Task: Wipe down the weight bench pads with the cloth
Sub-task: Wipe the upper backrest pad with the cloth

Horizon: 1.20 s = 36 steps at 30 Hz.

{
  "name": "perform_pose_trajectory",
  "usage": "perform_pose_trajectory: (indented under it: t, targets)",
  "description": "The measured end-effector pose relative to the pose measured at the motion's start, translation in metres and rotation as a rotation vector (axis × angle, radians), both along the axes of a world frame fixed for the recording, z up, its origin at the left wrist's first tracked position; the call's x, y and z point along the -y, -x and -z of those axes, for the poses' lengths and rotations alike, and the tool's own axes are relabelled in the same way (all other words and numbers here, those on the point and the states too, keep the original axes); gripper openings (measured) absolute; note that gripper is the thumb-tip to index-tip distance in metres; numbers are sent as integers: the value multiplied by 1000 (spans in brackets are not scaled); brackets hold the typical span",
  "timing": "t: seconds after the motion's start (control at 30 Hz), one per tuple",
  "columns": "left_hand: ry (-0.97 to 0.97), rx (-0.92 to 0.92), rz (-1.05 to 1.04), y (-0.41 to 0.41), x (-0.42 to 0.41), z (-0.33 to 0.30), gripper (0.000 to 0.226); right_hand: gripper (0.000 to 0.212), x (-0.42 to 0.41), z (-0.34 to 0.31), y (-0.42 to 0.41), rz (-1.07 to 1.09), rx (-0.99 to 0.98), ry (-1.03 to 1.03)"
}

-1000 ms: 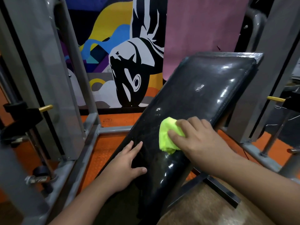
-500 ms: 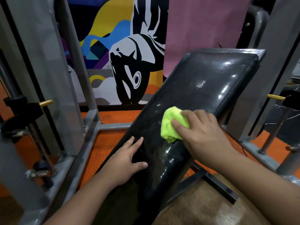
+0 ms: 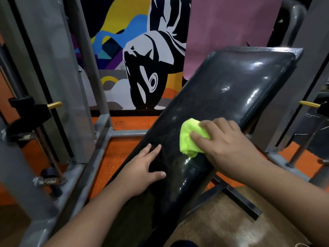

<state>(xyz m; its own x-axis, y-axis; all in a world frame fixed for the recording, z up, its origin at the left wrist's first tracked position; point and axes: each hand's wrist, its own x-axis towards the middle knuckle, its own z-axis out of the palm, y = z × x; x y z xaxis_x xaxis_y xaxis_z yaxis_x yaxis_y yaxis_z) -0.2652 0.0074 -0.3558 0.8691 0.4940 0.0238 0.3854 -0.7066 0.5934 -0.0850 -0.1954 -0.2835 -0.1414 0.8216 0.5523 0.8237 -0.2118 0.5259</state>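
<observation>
A glossy black inclined bench pad [image 3: 231, 90] slopes up from lower centre to upper right. My right hand [image 3: 226, 145] presses a bunched neon-yellow cloth [image 3: 189, 138] against the middle of the pad, fingers closed over it. My left hand [image 3: 142, 168] lies flat on the pad's lower left edge, fingers spread, holding nothing. The pad surface above the cloth looks shiny with light streaks. The lower end of the pad is in shadow between my arms.
Grey steel uprights [image 3: 53, 86] and a floor frame [image 3: 99, 148] stand to the left, with a brass-tipped pin [image 3: 54, 105]. Another upright [image 3: 302, 86] and a pin [image 3: 308, 104] are on the right. A painted mural wall [image 3: 142, 59] lies behind. A black base bar [image 3: 240, 202] crosses the floor.
My right hand has slid the cloth slightly up the pad toward the upper right. My left hand has stayed in place on the pad's edge.
</observation>
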Motion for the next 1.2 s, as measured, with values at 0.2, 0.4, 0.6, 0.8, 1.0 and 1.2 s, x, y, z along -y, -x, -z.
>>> perform_pose_trajectory:
  t: [0.2,0.4,0.6,0.8,1.0,1.2]
  targets:
    - [-4,-18,-4,-1,3,-2,90,45,-3,-1,5,0,5,65]
    - [-16,-13,-2,0,4,0,90,43,-10,8,12,-7,38,132]
    - [-12,1,-4,-1,0,3,90,45,-25,4,16,63,34,149]
    - [-14,28,-5,-2,-2,6,90,42,-38,-6,15,155,-4,132]
    - [-26,40,6,-1,-2,8,90,42,-41,-4,15,160,-15,141]
    - [-35,39,12,-2,-3,11,91,42,-48,3,18,145,25,194]
